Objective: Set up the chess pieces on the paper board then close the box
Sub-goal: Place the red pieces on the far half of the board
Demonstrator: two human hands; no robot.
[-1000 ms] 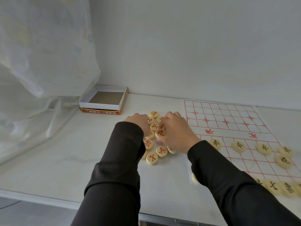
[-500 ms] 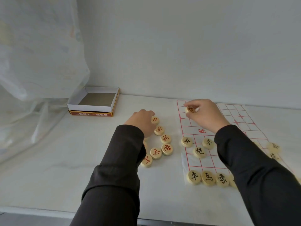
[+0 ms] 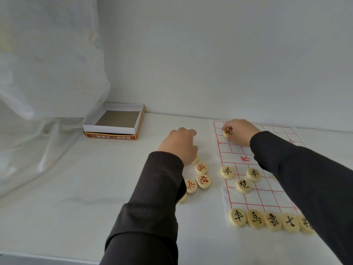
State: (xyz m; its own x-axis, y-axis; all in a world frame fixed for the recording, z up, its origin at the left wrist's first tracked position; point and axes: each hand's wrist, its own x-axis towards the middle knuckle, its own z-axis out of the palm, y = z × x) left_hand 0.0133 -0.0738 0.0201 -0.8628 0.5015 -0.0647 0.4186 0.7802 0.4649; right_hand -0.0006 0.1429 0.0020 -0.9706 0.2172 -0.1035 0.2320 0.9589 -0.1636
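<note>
The paper board with red grid lines lies at the right. My right hand holds a red-lettered piece against the board's far left squares. My left hand rests curled over a loose cluster of red-lettered pieces on the table left of the board; whether it grips one is hidden. Black-lettered pieces stand on the board: a near row and three further up. The open box sits empty at the back left.
A white wall rises just behind the table. A translucent plastic sheet hangs and drapes over the table's left side. The table's front edge runs along the bottom left.
My right hand left the red cluster, carried a red piece to the board's far left squares and lowered it there. The view shifted right. My left hand stayed over the cluster.
</note>
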